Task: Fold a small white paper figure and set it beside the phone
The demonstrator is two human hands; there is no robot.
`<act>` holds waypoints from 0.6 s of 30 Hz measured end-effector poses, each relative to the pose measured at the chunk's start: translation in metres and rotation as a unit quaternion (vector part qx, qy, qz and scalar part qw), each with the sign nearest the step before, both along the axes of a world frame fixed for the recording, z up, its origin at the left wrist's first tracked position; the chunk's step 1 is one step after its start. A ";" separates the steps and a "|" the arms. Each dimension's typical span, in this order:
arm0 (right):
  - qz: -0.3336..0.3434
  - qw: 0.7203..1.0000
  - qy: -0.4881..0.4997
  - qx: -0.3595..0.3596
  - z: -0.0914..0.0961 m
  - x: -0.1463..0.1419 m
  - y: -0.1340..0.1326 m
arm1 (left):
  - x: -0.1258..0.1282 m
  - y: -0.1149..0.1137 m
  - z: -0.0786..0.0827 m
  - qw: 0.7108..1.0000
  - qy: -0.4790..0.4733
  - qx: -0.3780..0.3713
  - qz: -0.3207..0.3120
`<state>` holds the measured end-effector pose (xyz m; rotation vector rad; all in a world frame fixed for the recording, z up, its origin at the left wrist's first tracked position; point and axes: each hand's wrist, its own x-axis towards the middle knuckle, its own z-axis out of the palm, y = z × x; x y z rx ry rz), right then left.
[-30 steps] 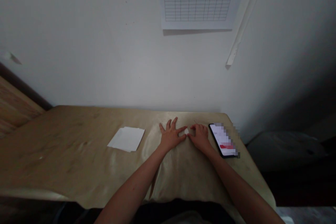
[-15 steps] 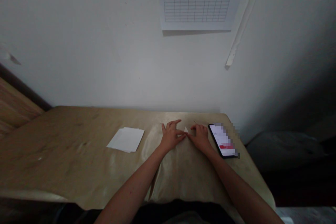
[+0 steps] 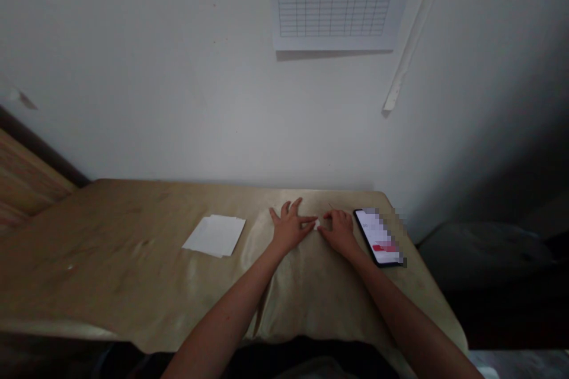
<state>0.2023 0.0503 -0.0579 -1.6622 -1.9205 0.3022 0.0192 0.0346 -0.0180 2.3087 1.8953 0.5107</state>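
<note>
A small folded piece of white paper (image 3: 317,224) lies on the table between my two hands, mostly covered by fingertips. My left hand (image 3: 291,228) pinches its left side with thumb and index finger, while the other fingers spread up and away. From the right, my right hand (image 3: 339,232) holds the paper's edge at the thumb tip, its other fingers curled. A stack of white paper sheets (image 3: 216,235) lies to the left of my left hand, slightly uneven at the edges.
A phone (image 3: 377,240) with its screen lit lies right of my right hand, partly blurred out. The table (image 3: 133,284) has a tan, wrinkled cover and meets a white wall. A printed grid sheet (image 3: 335,0) hangs above, beside a white strip (image 3: 409,47).
The left index finger and thumb have shifted over the small paper, hiding its raised tip. The other left fingers are spread wider. My right hand has hardly moved.
</note>
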 end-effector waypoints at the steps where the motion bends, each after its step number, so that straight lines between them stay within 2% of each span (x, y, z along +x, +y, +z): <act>1: 0.000 1.000 -0.002 0.000 0.000 0.000 0.000 | 0.001 0.000 -0.001 1.000 0.005 0.002 0.004; 7: 0.008 1.000 -0.008 -0.002 0.004 0.000 -0.004 | 0.001 0.000 -0.003 1.000 0.025 0.001 0.008; 18: 0.029 0.999 -0.020 -0.011 0.013 0.004 -0.007 | -0.003 -0.001 -0.004 1.000 0.006 0.001 -0.017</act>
